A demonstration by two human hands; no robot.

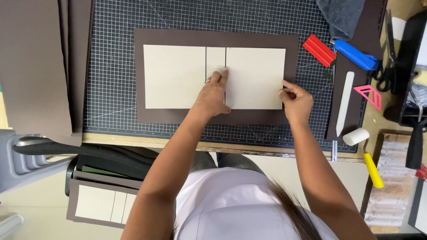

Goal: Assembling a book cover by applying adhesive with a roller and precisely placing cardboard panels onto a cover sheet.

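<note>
Three cream boards lie in a row on a brown sheet (178, 116) in the head view — a wide left board (173, 76), a narrow spine strip (215, 57) and a wide right board (255, 76) — with thin dark gaps between them. The sheet rests flat on a gridded cutting mat (111, 66).

The left hand (212, 95) lies palm down across the lower part of the strip and the gap beside it, fingers held together and stretched forward, flat rather than curled; it presses on the board and grips nothing. A ring shows on one finger.

The right hand (296, 101) sits at the right edge of the right board, fingers bent and thumb drawn in, fingertips touching that edge. Whether it pinches the board or only steadies it cannot be told.

To the right of the sheet, well apart from both hands, lie a red block (319, 50), a blue tool (356, 55), a white bone folder (345, 102), a pink triangle (368, 94), scissors (386, 66) and a roller (365, 155) with a yellow handle. A stack of brown sheets (35, 66) lies left of the mat. Below the table edge, another brown sheet with cream boards (104, 204) rests in a tray.
</note>
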